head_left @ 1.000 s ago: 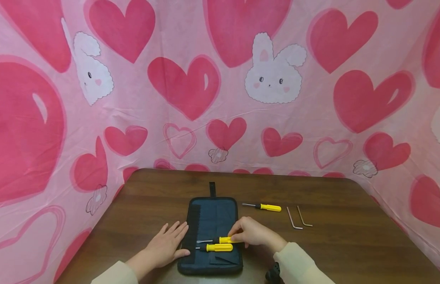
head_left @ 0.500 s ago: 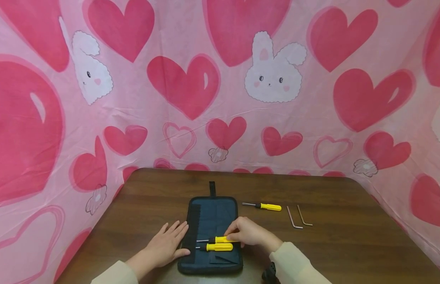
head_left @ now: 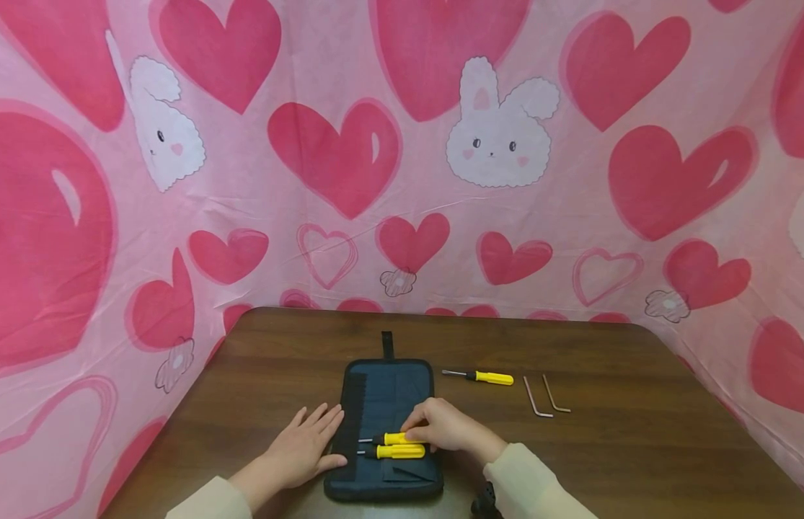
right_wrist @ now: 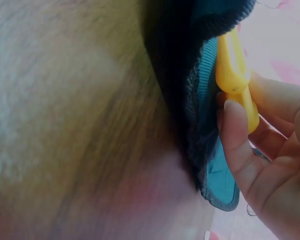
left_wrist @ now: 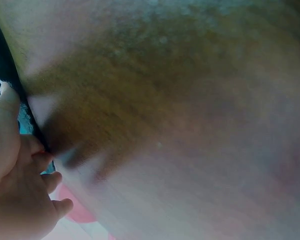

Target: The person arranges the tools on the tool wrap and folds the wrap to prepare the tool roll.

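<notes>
A dark fabric tool pouch lies unfolded on the table, with a black band of narrow slots along its left side. My right hand pinches the yellow handle of a screwdriver, whose shaft points left into the slots. Just nearer to me, a second yellow-handled screwdriver sits in the band with little of its shaft showing. In the right wrist view, thumb and fingers hold the handle beside the other handle. My left hand lies flat with fingers spread on the pouch's left edge.
Right of the pouch, another yellow screwdriver lies on the wooden table. Two L-shaped hex keys lie further right. A strap extends from the pouch's far edge. A pink heart-patterned cloth hangs behind the table.
My right hand has moved left, sliding the screwdriver deeper into the slots, so less of its shaft shows. The left hand has stayed in place.
</notes>
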Demonstrator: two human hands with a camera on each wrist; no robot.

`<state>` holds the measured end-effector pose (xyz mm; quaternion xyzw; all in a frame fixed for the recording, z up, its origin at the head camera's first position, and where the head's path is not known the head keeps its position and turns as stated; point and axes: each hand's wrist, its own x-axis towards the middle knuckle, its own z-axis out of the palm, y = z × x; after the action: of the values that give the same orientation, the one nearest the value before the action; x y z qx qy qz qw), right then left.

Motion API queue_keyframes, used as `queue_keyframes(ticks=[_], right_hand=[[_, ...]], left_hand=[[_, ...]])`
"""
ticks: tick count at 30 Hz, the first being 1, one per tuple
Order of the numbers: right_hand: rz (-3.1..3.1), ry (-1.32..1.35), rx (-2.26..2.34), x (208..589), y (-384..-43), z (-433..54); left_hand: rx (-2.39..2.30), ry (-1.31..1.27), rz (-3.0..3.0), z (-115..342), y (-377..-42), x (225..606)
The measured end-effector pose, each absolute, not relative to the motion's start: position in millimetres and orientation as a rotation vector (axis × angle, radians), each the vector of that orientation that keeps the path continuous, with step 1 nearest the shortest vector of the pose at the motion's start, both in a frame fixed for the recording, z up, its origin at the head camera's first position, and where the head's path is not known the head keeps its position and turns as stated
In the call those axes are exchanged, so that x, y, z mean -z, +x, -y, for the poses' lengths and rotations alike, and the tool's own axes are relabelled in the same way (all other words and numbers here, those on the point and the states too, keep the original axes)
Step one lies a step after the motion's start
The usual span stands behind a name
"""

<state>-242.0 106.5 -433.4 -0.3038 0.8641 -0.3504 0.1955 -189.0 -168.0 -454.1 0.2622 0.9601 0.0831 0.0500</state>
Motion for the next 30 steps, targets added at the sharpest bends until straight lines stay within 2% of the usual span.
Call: queue_keyframes(ticks=[30], right_hand=[[-2.489, -0.925, 0.956, 435, -240, -93]], left_hand=[[-0.215, 0.785, -2.939, 165, -188, 452]])
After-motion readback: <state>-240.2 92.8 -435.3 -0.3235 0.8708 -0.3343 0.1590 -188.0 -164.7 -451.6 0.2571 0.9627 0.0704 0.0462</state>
